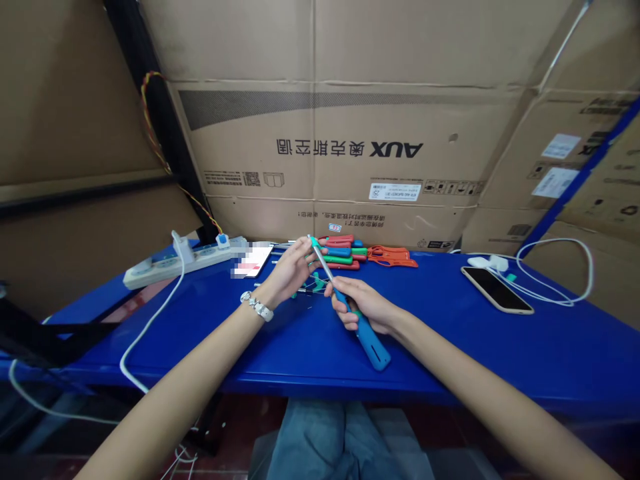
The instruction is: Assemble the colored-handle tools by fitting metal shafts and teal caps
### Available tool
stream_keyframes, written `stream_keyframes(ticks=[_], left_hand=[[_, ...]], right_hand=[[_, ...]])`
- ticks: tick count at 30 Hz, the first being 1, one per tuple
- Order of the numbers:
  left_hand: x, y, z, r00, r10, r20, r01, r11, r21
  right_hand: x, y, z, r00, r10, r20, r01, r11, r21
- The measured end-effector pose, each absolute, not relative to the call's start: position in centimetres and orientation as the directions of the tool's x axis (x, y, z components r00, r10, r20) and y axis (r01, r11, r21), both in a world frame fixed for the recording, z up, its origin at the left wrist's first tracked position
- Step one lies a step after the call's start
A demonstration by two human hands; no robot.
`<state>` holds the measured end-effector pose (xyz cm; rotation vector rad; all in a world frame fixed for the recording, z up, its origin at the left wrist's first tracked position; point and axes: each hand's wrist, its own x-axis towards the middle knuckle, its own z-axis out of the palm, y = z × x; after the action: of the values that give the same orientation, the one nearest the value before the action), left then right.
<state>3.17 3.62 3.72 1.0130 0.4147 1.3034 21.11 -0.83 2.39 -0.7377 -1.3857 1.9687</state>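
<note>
My right hand (364, 308) is wrapped round the blue handle of a screwdriver (373, 347), whose metal shaft slants up to the left. My left hand (293, 270), with a watch on the wrist, pinches the upper end of that shaft near a small teal piece (316, 245). Both hands hover over the blue table (450, 340). Just behind them lie several screwdrivers (343, 257) with red, blue and green handles, and loose metal bits (310, 288) lie under my hands.
An orange tool holder (395, 257) lies right of the screwdrivers. A phone (496, 289) with a white charger cable (555, 293) sits at the right. A white power strip (175, 263) and a card (253, 260) are at the left. Cardboard boxes (350, 153) wall the back.
</note>
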Motion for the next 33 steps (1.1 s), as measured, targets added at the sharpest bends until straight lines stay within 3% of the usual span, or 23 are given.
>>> stream_keyframes(ticks=[4, 10, 19, 23, 25, 27, 28, 33], left_hand=[[4.4, 4.1, 4.9, 0.247, 0.952, 0.179, -0.661, 0.031, 0.749], [5.7, 4.6, 6.1, 0.373, 0.925, 0.076, -0.661, 0.208, 0.721], [5.2, 4.3, 6.6, 0.264, 0.963, 0.057, -0.78, 0.178, 0.6], [3.2, 5.8, 6.8, 0.092, 0.988, 0.125, -0.749, -0.014, 0.662], [1.8, 6.7, 6.3, 0.018, 0.979, 0.204, -0.596, -0.153, 0.788], [0.7, 7.2, 5.1, 0.03, 0.953, 0.301, -0.214, -0.288, 0.933], [0.3, 7.3, 4.4, 0.109, 0.928, 0.356, 0.058, -0.364, 0.93], [-0.3, 6.1, 1.4, 0.303, 0.884, 0.355, 0.33, -0.447, 0.831]], right_hand=[[21.1, -0.6, 2.2, -0.632, 0.769, -0.099, -0.182, -0.272, -0.945], [21.3, -0.6, 2.3, -0.602, 0.79, -0.115, -0.164, -0.264, -0.951], [21.2, -0.6, 2.3, -0.648, 0.748, -0.143, -0.109, -0.277, -0.955], [21.7, -1.0, 2.5, -0.681, 0.709, -0.181, -0.051, -0.293, -0.955], [22.0, -0.9, 2.6, -0.679, 0.711, -0.182, -0.056, -0.298, -0.953], [22.1, -0.7, 2.7, -0.647, 0.745, -0.166, -0.098, -0.297, -0.95], [22.2, -0.5, 2.7, -0.621, 0.767, -0.16, -0.12, -0.296, -0.948], [22.1, 0.2, 2.6, -0.518, 0.832, -0.198, -0.172, -0.328, -0.929]])
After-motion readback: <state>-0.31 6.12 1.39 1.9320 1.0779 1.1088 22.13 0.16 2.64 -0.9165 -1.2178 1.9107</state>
